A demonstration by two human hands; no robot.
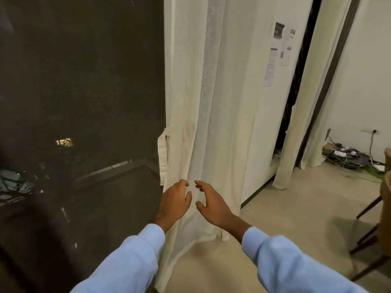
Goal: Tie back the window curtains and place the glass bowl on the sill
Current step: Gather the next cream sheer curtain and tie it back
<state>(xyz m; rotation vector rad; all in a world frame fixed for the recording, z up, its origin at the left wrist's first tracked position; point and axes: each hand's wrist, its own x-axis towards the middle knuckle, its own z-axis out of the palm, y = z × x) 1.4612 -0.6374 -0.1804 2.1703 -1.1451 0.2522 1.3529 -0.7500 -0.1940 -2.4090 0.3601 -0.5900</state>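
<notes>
Two hands out in front of the white curtain [196, 123], low down on it. Left hand [174, 201] and right hand [211, 203] side by side, fingers curled and spread wide, holding nothing, curtain cloth just behind the fingertips. Hard to tell if any finger touches the cloth. White tie-back strap [162, 159] hanging on the curtain's left edge, above the left hand. Dark window [80, 92] left of the curtain, mostly too dark to make out. Chair [378, 218] far right of the curtain, cut off.
</notes>
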